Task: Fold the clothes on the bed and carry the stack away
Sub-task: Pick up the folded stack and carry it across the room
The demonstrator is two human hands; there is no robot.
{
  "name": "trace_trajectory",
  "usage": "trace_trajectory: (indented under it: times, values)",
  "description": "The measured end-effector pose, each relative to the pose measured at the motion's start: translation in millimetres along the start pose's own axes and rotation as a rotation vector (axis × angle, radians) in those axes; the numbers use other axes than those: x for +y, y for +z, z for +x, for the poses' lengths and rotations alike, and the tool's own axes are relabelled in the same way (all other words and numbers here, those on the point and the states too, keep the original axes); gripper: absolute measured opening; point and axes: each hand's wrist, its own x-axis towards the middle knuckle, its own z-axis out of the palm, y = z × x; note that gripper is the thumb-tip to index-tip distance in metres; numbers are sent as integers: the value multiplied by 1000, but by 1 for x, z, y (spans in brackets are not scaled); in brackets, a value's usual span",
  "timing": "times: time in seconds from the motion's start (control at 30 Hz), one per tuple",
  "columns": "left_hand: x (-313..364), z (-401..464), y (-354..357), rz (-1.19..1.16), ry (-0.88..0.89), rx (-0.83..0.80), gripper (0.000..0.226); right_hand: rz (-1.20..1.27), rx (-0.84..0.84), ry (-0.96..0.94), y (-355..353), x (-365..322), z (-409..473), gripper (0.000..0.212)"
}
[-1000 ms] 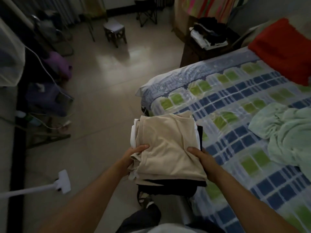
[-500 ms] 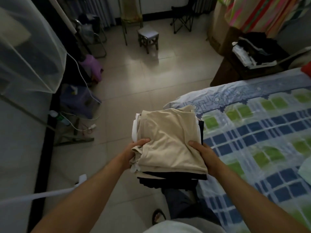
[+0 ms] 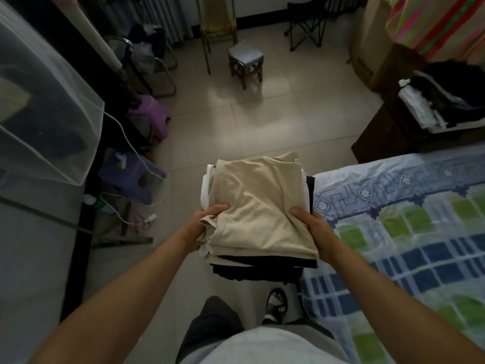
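At nine o'clock a clear plastic bin (image 3: 47,106) is sitting at the frame's edge with something dark showing through its wall; what it is I cannot tell. Moving toward the centre, the left hand (image 3: 202,227) is gripping the near left corner of the stack of clothes (image 3: 257,206), thumb lying on the tan top piece and fingers hidden underneath. The stack is being held in the air over the floor (image 3: 262,127), just off the bed's corner, with dark garments at the bottom and a white edge showing at its left side. The right hand (image 3: 317,229) is gripping the near right corner in the same way, thumb on top. Both grips are sitting at the near edge, so the far end is hanging unsupported; keeping the stack level and sliding the fingers further under would probably be stopping the lower pieces from slipping out while walking. At three o'clock the bed (image 3: 406,232) is showing its checked sheet. At two o'clock a dark stand (image 3: 388,132) is carrying a heap of black and white cloth.
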Motion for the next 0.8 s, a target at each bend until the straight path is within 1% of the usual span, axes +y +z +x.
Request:
trace_trajectory:
  times: [0.03, 0.1, 0.17, 0.27, 0.4, 0.5, 0.57, 0.7, 0.8]
  values:
    - [13, 10, 0, 4, -2, -6, 35, -6, 0, -2, 2, -11, 11, 76]
    - [38, 32, -1, 23, -4, -3, 30, -16, 0, -1, 8, -30, 34, 77]
    - [64, 57, -6, 43, 1, 22, 35, -13, 10, -11, 14, -45, 57, 75]
    - [111, 99, -15, 81, 14, 7, 53, 2, 36, -24, 30, -71, 93, 70]
    - [181, 148, -23, 119, 16, -83, 55, 34, 113, -69, 61, -102, 138, 68]
    - [233, 179, -28, 153, -15, -153, 54, 89, 150, -96, 82, -126, 164, 67]
    - [265, 199, -29, 207, -26, -178, 58, 115, 181, -107, 93, -138, 179, 68]
    - [310, 239, -21, 302, -48, -231, 58, 204, 253, -95, 100, -151, 205, 69]
    - [335, 275, -6, 357, -82, -269, 64, 222, 312, -104, 96, -166, 224, 70]
